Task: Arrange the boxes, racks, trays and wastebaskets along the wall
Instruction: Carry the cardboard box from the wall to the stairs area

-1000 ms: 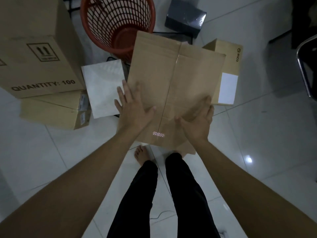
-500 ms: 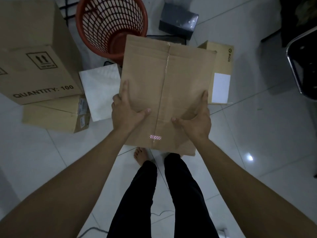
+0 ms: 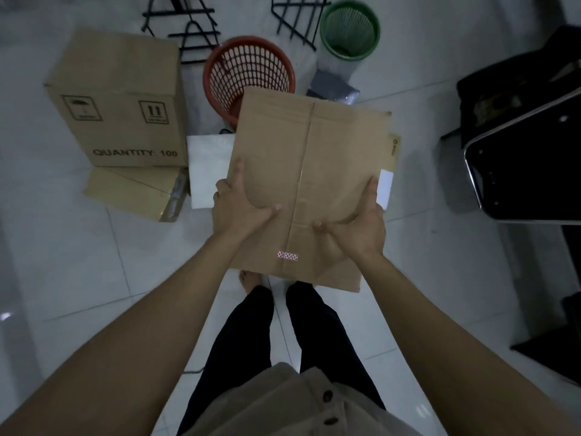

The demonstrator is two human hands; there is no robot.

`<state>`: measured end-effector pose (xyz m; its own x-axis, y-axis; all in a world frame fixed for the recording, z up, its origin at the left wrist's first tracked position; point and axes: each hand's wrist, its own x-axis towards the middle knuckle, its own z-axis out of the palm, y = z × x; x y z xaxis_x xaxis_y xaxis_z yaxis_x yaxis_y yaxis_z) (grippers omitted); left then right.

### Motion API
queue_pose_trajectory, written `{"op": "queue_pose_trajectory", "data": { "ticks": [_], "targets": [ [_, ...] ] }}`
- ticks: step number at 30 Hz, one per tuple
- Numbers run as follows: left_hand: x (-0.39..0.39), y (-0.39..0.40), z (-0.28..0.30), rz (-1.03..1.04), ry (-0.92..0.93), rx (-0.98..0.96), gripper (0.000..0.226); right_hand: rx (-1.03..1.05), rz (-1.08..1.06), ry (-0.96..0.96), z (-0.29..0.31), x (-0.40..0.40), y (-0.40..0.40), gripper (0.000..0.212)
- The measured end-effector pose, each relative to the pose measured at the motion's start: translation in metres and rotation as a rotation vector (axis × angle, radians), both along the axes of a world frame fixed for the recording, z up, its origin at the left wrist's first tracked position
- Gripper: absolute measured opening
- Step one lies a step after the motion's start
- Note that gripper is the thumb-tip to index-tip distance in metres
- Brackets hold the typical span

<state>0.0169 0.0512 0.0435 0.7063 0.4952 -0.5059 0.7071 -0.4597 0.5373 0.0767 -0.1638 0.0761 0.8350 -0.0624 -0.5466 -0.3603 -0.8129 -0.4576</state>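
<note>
Cardboard box (image 3: 309,171), flat-topped and taped down its middle seam, sits gripped between both hands above the white tiled floor (image 3: 78,262), in front of the person's legs. Left hand (image 3: 239,209) clasps the box's left side, thumb laid across the top and fingers curled round the edge; right hand (image 3: 358,228) clasps the right side the same way, thumb pointing inward along the top. Behind the box stands a red wastebasket (image 3: 248,73), its near rim hidden by the box's far edge, and farther back to the right a green wastebasket (image 3: 349,28). Black wire racks (image 3: 188,29) lie at the top of the view. To the left a large carton marked QUANTITY: 100 (image 3: 125,102) rests on a flatter carton (image 3: 138,193), with a white box (image 3: 209,168) just beside them and partly covered by the held box. A smaller brown box (image 3: 393,149) peeks out at the held box's right edge
</note>
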Motion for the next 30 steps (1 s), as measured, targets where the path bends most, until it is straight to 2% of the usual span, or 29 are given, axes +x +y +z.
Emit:
{"op": "queue_pose_trajectory", "data": {
  "ticks": [8,16,20,30],
  "targets": [
    [-0.063,0.010,0.079,0.142,-0.022,0.048,0.127,0.007,0.192,-0.026,0.068,-0.031,0.015,0.144],
    [-0.121,-0.018,0.147,0.385,-0.049,0.167,0.121,0.084,0.499,-0.092,0.127,-0.035,0.013,0.142],
    [-0.149,-0.039,0.178,0.514,-0.047,0.209,0.121,0.054,0.677,-0.147,0.158,-0.038,0.016,0.134],
    [-0.251,-0.090,0.262,0.878,-0.112,0.345,0.117,0.238,1.053,-0.235,0.230,-0.092,0.036,0.137]
  ]
}}
